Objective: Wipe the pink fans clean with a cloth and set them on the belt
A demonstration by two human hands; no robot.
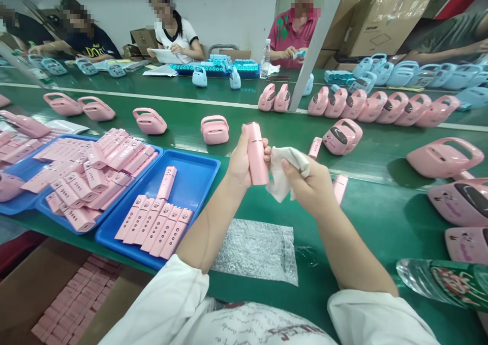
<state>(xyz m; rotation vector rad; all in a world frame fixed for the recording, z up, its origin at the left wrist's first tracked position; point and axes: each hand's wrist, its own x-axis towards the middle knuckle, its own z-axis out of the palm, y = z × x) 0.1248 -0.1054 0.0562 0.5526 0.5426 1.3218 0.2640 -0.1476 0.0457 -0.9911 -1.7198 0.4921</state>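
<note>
Pink stick (257,157) and white cloth (281,171)
From here, I see my left hand (240,163) closed around the stick, my right hand (311,181) pinching the cloth beside it.

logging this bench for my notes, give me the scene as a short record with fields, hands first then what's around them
left hand: holds a pink bar upright
right hand: grips a white cloth
between forearms: clear plastic sheet on the green table
left side: blue tray with more pink bars
right side: bottle lying down
</note>
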